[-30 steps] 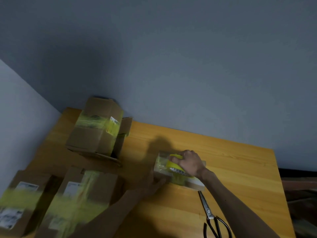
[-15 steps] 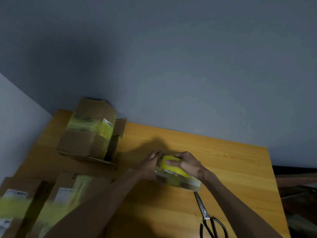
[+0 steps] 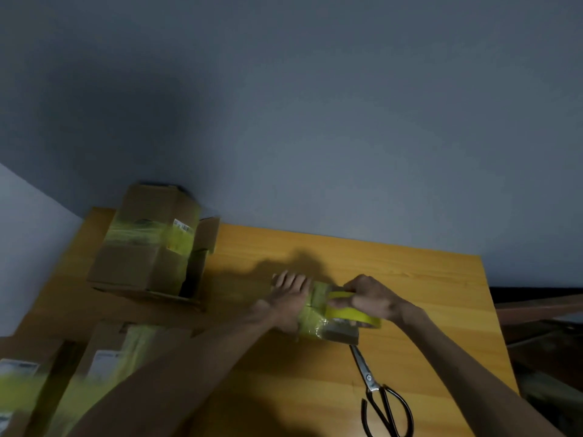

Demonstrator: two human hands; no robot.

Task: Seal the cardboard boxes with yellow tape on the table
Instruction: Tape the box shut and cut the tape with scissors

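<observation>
On the desk [image 3: 419, 279], the left hand [image 3: 288, 302] pressed flat, grip apart, on the small box [image 3: 339, 334]; the right hand [image 3: 370, 298] was clamped on the yellow tape roll [image 3: 351, 316] over it. Taping seemed underway; next, probably a cut with the scissors [image 3: 377, 391].

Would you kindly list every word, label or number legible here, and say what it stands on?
Nothing can be read in this picture.
far box label: dark print, too blurred.
near box label: too blurred.
leftmost box label: too blurred.
scissors: round mark at the pivot, too small.
</observation>
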